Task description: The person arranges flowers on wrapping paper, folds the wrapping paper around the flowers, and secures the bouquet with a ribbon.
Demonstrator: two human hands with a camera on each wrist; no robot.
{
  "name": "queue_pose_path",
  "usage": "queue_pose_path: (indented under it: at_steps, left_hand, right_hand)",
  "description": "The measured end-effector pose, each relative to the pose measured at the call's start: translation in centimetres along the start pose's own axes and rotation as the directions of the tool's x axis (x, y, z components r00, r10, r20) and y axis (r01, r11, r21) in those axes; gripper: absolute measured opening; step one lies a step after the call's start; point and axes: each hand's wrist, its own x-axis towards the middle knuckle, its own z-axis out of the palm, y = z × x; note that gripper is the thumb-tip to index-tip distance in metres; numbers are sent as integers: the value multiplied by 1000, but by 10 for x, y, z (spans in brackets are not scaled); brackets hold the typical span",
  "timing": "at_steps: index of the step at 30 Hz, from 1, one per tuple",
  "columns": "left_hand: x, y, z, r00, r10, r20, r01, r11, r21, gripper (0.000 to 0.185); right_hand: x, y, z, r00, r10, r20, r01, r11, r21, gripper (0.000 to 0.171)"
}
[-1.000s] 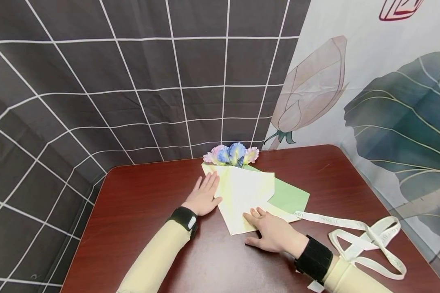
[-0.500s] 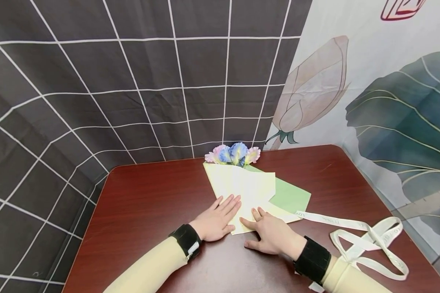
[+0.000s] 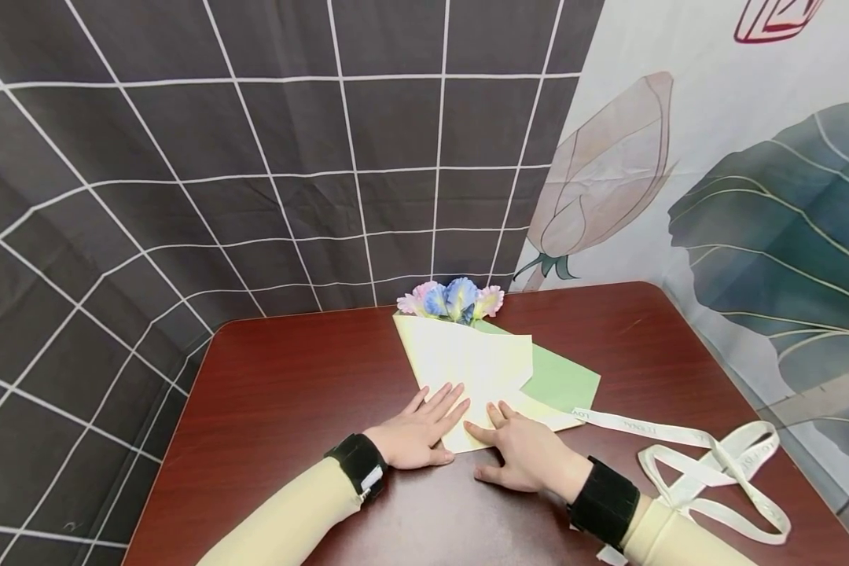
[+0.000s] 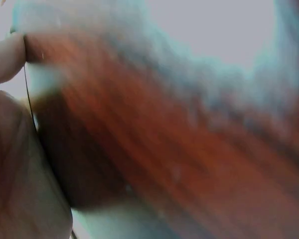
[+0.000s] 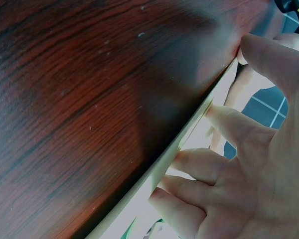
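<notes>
A pale yellow wrapping paper (image 3: 470, 365) lies folded into a cone on the dark red table (image 3: 290, 377), with a green sheet (image 3: 562, 381) under its right side. Pink and blue flowers (image 3: 449, 299) stick out of its far end. My left hand (image 3: 420, 432) lies flat with straight fingers on the cone's near left edge. My right hand (image 3: 527, 450) presses flat on the near tip, fingers spread. In the right wrist view the fingers (image 5: 229, 124) rest on the paper's edge (image 5: 189, 139). The left wrist view is blurred.
A white printed ribbon (image 3: 707, 464) lies looped on the table at the right, one end reaching the green sheet. A dark grid-pattern cloth (image 3: 255, 157) and a leaf-print cloth (image 3: 750, 196) hang behind the table.
My left hand slid from the cone's upper left edge down to its near tip, beside my right hand. The right hand stayed put.
</notes>
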Motion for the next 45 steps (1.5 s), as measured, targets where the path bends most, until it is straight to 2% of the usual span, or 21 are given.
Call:
queue_pose_path:
  at_steps: [4,7,9,12,14,18,25,30,34,37,42,45]
  left_hand:
    - [1,-11,0,999,-39,-11,39,998,-49,88]
    - [3,-22,1,994,-99,-37,95,990,-101,87]
    - [4,-30,1,985,-160,-58,151,980,-130,85]
    - [5,-45,1,960,-263,-94,248,958,-147,84]
    - [6,-53,-1,939,-332,-94,315,935,-163,84]
    - [11,-65,-7,910,-409,-72,393,904,-167,85]
    - [19,-68,-18,863,-502,-62,484,855,-188,82]
    - [25,-77,-11,834,-542,-102,518,833,-197,84]
    - [29,-79,-11,812,-574,-108,545,810,-216,85]
    - [31,-76,-17,790,-605,-93,580,788,-206,83]
    - [37,-76,-17,750,-652,-111,632,756,-169,87]
    - [40,-77,-16,737,-664,-125,643,747,-170,90]
  right_hand:
    - [0,0,-1,1000,3,7,-3,1000,-1,65]
    - [-1,0,-1,1000,6,7,-6,1000,-1,65]
    - [-1,0,-1,1000,9,10,-9,1000,2,65]
    - [-1,0,-1,1000,10,17,-10,1000,9,65]
    - [-1,0,-1,1000,9,20,-9,1000,13,65]
    - [-1,1,-1,1000,14,17,-14,1000,12,65]
    - [-1,1,-3,1000,18,18,-18,1000,10,65]
    - [0,2,-1,1000,15,18,-15,1000,12,64]
    - [-1,3,2,1000,14,21,-14,1000,11,65]
    - [-2,4,3,1000,17,20,-17,1000,9,65]
    - [-2,5,4,1000,21,18,-21,1000,11,65]
    - [-1,5,4,1000,23,15,-23,1000,8,66]
